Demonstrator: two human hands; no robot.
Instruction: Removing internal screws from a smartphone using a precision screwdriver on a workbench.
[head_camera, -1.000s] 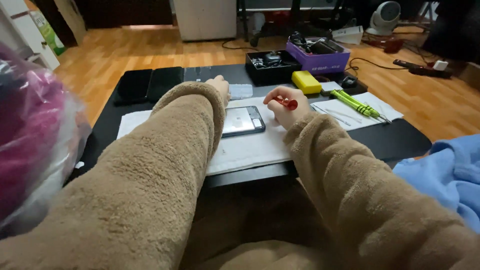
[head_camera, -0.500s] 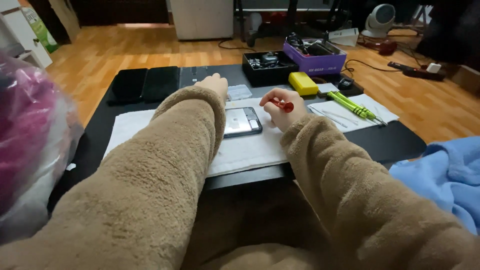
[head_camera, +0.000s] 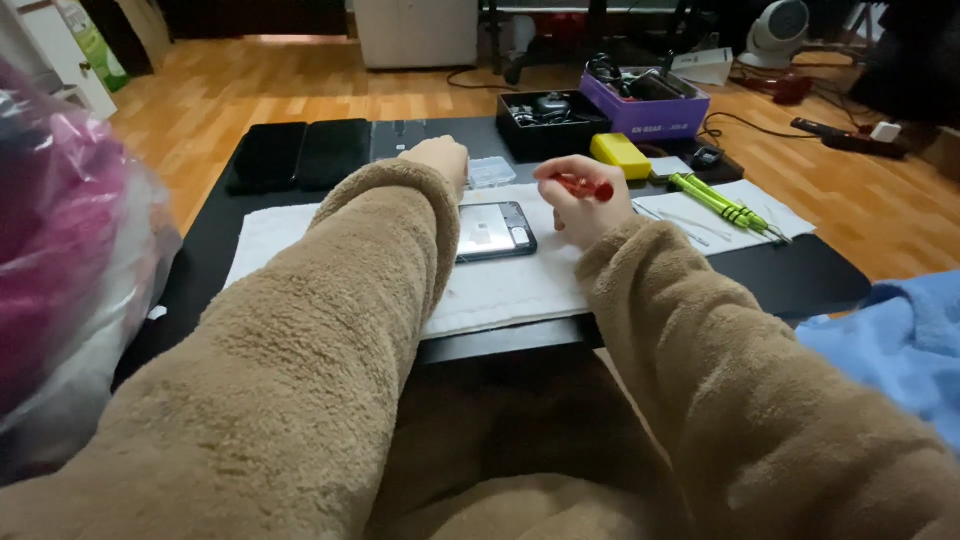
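A smartphone (head_camera: 495, 232) lies flat on a white cloth (head_camera: 505, 285) spread over a low black table (head_camera: 800, 275). My right hand (head_camera: 585, 200) is shut on a small red-handled screwdriver (head_camera: 585, 186), just right of the phone. My left hand (head_camera: 440, 158) rests at the phone's far left corner, next to a small clear plastic box (head_camera: 492, 172); its fingers are hidden behind my tan fleece sleeve.
Two dark phones (head_camera: 300, 153) lie at the table's back left. A black parts tray (head_camera: 550, 118), a purple box (head_camera: 645, 100), a yellow box (head_camera: 620, 155) and green screwdrivers (head_camera: 722, 204) on white paper sit at the back right. A pink-filled plastic bag (head_camera: 60, 270) bulges at left; blue fabric (head_camera: 890, 350) at right.
My view has shifted slightly. Both hands stay by the phone, the right hand still gripping the red screwdriver.
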